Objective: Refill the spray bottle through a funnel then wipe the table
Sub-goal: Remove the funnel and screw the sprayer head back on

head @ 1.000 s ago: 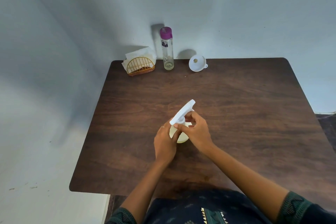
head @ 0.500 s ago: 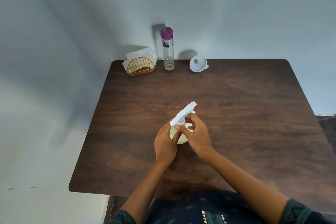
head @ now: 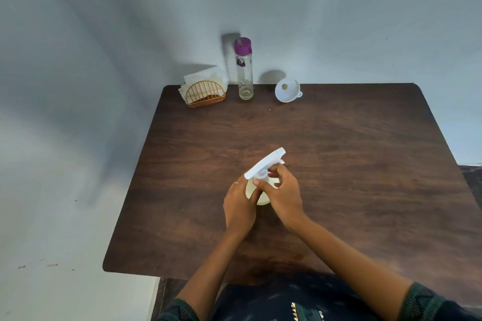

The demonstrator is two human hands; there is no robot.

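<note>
Early stage. Spray bottle (head: 260, 191) stands mid-tabletop (head: 339, 164); left hand (head: 238, 206) wraps its body, right hand (head: 283, 194) pinches the collar under the spray head (head: 264, 163); head still on. Funnel (head: 287, 90), water bottle (head: 243, 68), napkins (head: 204, 79) lie well beyond both grips. Filling and wiping remain.

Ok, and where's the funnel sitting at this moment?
In the head view the white funnel lies at the table's far edge by the wall, just right of the purple-capped bottle, untouched by either hand.
</note>
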